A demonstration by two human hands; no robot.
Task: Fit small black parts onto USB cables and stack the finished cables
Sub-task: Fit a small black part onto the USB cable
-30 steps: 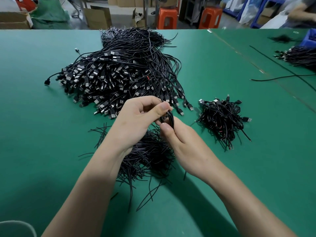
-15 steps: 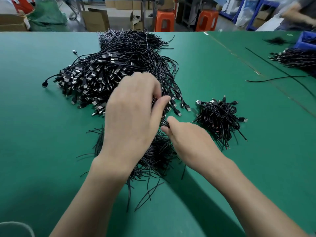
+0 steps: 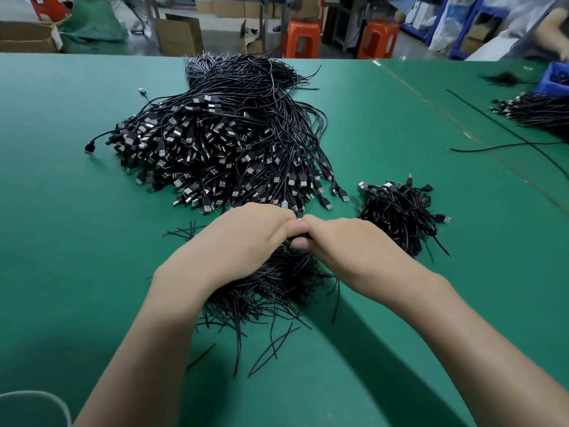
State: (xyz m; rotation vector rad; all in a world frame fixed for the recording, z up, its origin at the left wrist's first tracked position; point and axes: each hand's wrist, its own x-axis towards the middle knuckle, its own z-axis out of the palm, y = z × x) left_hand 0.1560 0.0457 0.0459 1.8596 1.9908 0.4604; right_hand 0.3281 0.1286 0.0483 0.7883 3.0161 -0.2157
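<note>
A big heap of black USB cables [image 3: 221, 143] lies at the table's centre, plugs fanned toward me. My left hand [image 3: 243, 241] and my right hand [image 3: 348, 245] meet knuckle to knuckle just below the heap, fingers curled around a black cable [image 3: 298, 214] whose end shows between them. The small black part is hidden inside the hands. Under my wrists spreads a bundle of thin black wire ends [image 3: 271, 288]. A smaller tangled pile of cables [image 3: 400, 214] sits to the right of my right hand.
The green table mat [image 3: 77, 241] stretches left and near me. A long loose cable [image 3: 505, 146] and another cable pile [image 3: 535, 110] by a blue bin [image 3: 557, 78] lie far right. Orange stools [image 3: 300, 38] and cardboard boxes stand beyond the far edge.
My left hand came down from over the big heap and closed in against my right hand. Both hands now sit lower, pressed together over the cable.
</note>
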